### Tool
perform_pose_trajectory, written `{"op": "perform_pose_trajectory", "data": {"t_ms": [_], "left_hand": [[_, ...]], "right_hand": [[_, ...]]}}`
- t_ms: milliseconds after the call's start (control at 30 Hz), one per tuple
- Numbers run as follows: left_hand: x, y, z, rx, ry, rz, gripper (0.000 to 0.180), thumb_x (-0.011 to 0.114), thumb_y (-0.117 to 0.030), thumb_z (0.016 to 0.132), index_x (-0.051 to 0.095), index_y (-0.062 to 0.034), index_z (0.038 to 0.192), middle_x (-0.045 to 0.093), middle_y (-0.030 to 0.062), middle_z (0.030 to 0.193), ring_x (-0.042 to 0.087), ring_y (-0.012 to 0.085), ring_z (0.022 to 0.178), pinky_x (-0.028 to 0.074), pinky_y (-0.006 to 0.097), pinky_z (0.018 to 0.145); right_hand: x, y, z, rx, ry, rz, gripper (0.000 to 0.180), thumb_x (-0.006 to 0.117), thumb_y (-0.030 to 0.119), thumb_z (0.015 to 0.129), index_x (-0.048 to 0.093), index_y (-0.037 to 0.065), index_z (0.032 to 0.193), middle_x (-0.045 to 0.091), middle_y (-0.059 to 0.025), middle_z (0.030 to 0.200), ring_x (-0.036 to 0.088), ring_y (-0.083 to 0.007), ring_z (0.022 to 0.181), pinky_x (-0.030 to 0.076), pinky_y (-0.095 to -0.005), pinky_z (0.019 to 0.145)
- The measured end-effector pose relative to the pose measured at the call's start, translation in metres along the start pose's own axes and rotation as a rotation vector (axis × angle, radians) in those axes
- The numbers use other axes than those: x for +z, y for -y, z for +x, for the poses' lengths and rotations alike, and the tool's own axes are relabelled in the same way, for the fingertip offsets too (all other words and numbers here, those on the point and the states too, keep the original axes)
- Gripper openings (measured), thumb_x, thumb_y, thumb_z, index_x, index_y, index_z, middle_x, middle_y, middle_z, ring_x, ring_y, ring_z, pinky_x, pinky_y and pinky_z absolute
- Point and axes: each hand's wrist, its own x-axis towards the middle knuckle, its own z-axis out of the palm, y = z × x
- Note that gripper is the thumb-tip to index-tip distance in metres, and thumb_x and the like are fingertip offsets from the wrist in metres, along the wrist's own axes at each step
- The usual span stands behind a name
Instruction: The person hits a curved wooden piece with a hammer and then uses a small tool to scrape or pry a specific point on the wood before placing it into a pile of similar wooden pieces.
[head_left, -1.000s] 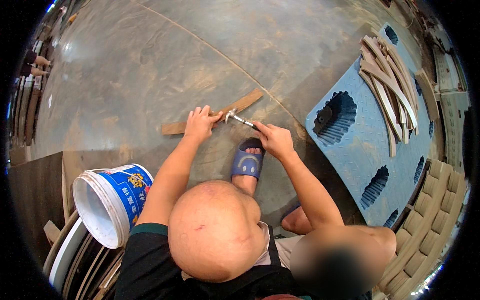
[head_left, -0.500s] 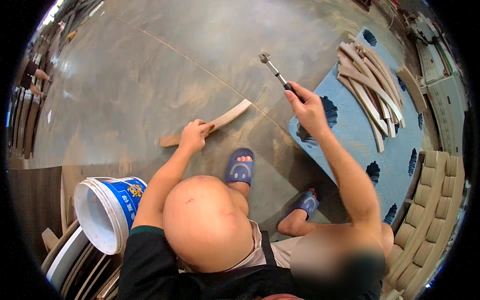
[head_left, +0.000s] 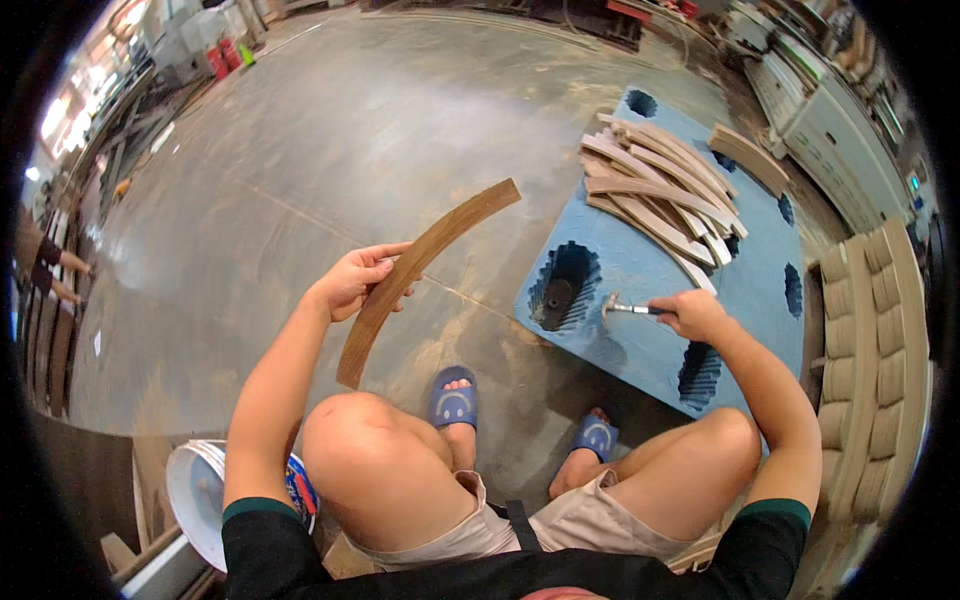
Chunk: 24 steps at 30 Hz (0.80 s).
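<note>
Currently | left hand [head_left: 362, 286] clamped on curved wooden strip [head_left: 432, 254] | right hand [head_left: 692, 315] on hammer [head_left: 634, 309] | bucket [head_left: 192, 488]: contents unclear

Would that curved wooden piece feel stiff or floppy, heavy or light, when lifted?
The curved wooden piece is probably stiff: its far end shows no obvious droop. It seems light enough for one hand, since only the left hand grips it.

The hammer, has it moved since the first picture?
Yes, to the right: the hammer was left of the blue pallet, and now the right hand holds it over the pallet.
</note>
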Motion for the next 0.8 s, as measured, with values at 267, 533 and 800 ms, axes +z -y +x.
{"op": "perform_pose_trajectory", "data": {"t_ms": [267, 533, 800], "left_hand": [[0.077, -0.051, 0.046, -0.061, 0.230, 0.180, 0.054, 0.067, -0.020, 0.115, 0.055, -0.0084, 0.166, 0.078, 0.0137, 0.127, 0.080, 0.0267, 0.109, 0.071, 0.046, 0.085], [0.166, -0.111, 0.078, -0.053, 0.352, 0.422, 0.048, 0.067, -0.022, 0.115, 0.061, -0.0070, 0.160, 0.079, 0.0145, 0.124, 0.081, 0.0255, 0.105, 0.071, 0.045, 0.086], [0.195, -0.107, 0.093, 0.049, 0.321, 0.531, 0.046, 0.069, -0.028, 0.115, 0.067, -0.0064, 0.155, 0.079, 0.0109, 0.125, 0.078, 0.0220, 0.108, 0.066, 0.040, 0.092]], "right_hand": [[0.102, -0.044, -0.072, 0.173, 0.110, 0.068, 0.052, 0.081, 0.020, 0.097, 0.071, 0.016, 0.148, 0.075, -0.0196, 0.136, 0.073, -0.0429, 0.122, 0.060, -0.0533, 0.102], [-0.107, 0.047, -0.031, -0.103, -0.697, 0.450, 0.090, 0.094, 0.036, 0.089, 0.053, 0.014, 0.166, 0.063, -0.0222, 0.156, 0.059, -0.0437, 0.145, 0.049, -0.0509, 0.123], [-0.118, 0.068, -0.013, -0.220, -0.717, 0.300, 0.068, 0.095, 0.027, 0.088, 0.070, 0.016, 0.151, 0.078, -0.0130, 0.129, 0.074, -0.0352, 0.118, 0.058, -0.0458, 0.104]]}}
